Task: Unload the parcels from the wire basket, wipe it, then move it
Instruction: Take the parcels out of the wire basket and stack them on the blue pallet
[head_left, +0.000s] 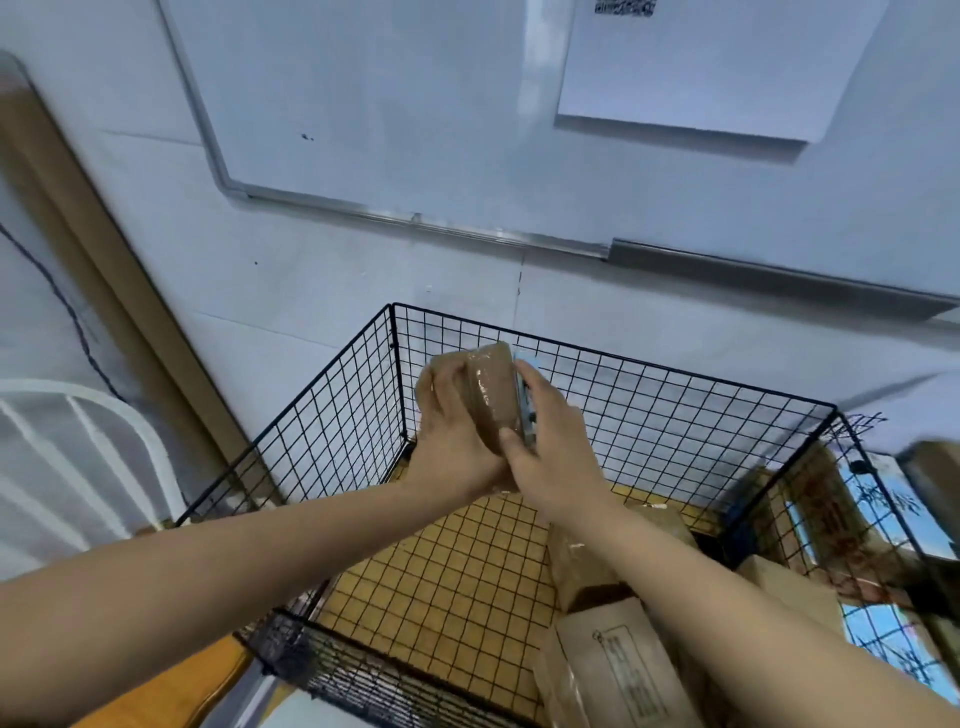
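A black wire basket (644, 384) stands against the wall, its mesh floor showing a yellow-brown surface beneath. Above its far left part I hold a small brown taped parcel (491, 387) between both hands. My left hand (452, 431) grips its left side, and my right hand (545, 441) grips its right side, where a blue-white label edge shows. Several brown parcels (613, 649) lie in the basket's near right part, partly hidden by my right forearm.
A whiteboard (395, 114) with a paper sheet (711, 67) hangs on the wall behind. A white metal frame (88, 447) and a brown upright board (88, 260) stand at the left. More boxes (831, 499) sit outside the basket's right wall.
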